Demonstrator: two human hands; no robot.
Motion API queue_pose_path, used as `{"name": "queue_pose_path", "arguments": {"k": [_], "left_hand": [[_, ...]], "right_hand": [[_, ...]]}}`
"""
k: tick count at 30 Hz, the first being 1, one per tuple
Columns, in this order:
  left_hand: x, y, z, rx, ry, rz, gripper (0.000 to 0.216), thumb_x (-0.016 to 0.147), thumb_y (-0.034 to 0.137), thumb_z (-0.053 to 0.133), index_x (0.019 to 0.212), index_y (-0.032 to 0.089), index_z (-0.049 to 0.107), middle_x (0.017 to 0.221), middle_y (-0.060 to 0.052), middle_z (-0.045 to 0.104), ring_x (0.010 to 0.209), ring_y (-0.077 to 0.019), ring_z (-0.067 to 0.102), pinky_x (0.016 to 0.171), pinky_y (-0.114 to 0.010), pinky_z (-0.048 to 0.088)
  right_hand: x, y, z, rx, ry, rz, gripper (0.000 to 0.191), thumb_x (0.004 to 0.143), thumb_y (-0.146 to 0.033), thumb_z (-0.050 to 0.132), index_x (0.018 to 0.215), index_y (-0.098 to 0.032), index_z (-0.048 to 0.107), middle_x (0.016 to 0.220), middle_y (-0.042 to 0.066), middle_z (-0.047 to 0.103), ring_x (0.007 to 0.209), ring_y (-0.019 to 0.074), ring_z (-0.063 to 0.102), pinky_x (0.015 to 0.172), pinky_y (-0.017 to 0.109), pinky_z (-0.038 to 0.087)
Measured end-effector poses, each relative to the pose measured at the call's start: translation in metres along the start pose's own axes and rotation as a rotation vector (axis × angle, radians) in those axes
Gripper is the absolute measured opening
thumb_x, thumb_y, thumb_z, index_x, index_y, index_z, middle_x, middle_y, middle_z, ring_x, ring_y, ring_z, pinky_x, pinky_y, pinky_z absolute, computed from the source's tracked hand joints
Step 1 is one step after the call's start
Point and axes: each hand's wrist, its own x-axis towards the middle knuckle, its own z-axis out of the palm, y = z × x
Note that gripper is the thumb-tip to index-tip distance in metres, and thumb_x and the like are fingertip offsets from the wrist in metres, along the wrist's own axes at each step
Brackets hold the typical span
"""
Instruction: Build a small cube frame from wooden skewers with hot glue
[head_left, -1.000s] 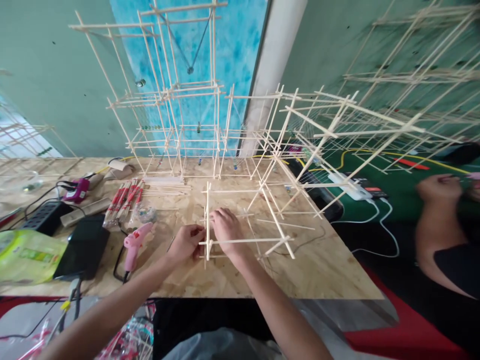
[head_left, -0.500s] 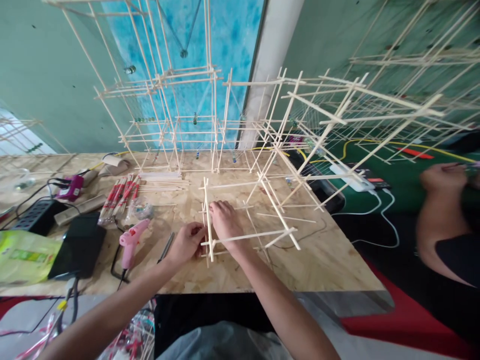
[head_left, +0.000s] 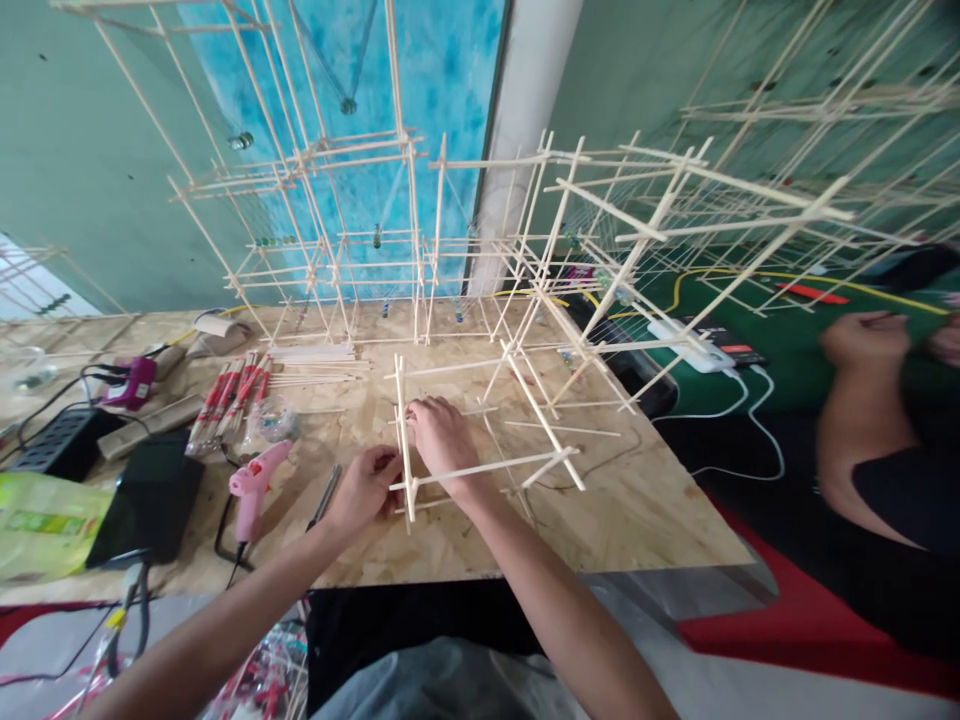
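**Pinching an upright skewer (head_left: 403, 440) on a bamboo skewer frame (head_left: 525, 461) over an OSB tabletop (head_left: 645, 520)**

Working right at the near corner of the frame, with the whole low stick frame sitting on the board, toward the front edge and just right of centre. Curling the fingers of the left hand (head_left: 365, 488) around the lower part of the upright skewer, with the fingers of the right hand (head_left: 442, 437) bent over it higher up, so both hands are closing on it from either side rather than lying spread. Exact fingertip contact is partly hidden behind the knuckles, though.

Lying just left of the left hand: a pink hot glue gun (head_left: 251, 495) and a slim metal tool (head_left: 324, 497), with its tip not touching the hand. Piling up farther left: bundles of red-wrapped skewers (head_left: 229, 393), next to a small clear plastic bag (head_left: 270, 422). Also taking up the left end of the board: a black tablet-like slab (head_left: 146, 497) and a lime-green bag (head_left: 45, 525).

Rising behind the frame: taller finished skewer towers (head_left: 322, 230), standing on the board's far side. Sitting off to the right, beyond the board: a co-worker's hand (head_left: 862, 335) and black sleeve (head_left: 900, 495), well apart from all of this, near a white power strip (head_left: 690, 345).
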Motion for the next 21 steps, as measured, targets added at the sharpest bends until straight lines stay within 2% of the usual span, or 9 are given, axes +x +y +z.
{"name": "queue_pose_path", "arguments": {"k": [7, 11, 21], "left_hand": [[-0.0001, -0.0013, 0.0004, -0.019, -0.018, -0.013, 0.042, 0.083, 0.059, 0.071, 0.091, 0.018, 0.063, 0.051, 0.006, 0.054, 0.037, -0.009, 0.046, 0.037, -0.019, 0.034], [0.0004, -0.001, -0.0006, -0.026, -0.034, -0.025, 0.043, 0.082, 0.06, 0.071, 0.086, 0.018, 0.062, 0.053, 0.005, 0.056, 0.038, -0.0088, 0.047, 0.038, -0.019, 0.034], [0.0007, 0.0026, -0.0016, -0.038, -0.037, -0.037, 0.045, 0.08, 0.059, 0.074, 0.092, 0.017, 0.064, 0.061, 0.002, 0.061, 0.045, -0.0098, 0.053, 0.041, -0.019, 0.037]], "right_hand": [[0.0002, 0.0034, -0.0018, 0.021, -0.005, 0.02, 0.02, 0.099, -0.009, 0.057, 0.097, -0.02, 0.074, 0.103, 0.006, 0.077, 0.104, 0.0212, 0.065, 0.09, 0.03, 0.046], [0.0015, 0.0048, -0.0013, 0.024, -0.018, 0.028, 0.018, 0.098, -0.01, 0.059, 0.097, -0.02, 0.074, 0.103, 0.006, 0.077, 0.103, 0.0214, 0.066, 0.09, 0.03, 0.046], [0.0014, 0.0047, -0.0014, 0.023, -0.03, 0.044, 0.017, 0.098, -0.013, 0.06, 0.094, -0.021, 0.075, 0.102, 0.007, 0.076, 0.102, 0.0223, 0.065, 0.089, 0.031, 0.046]]}}
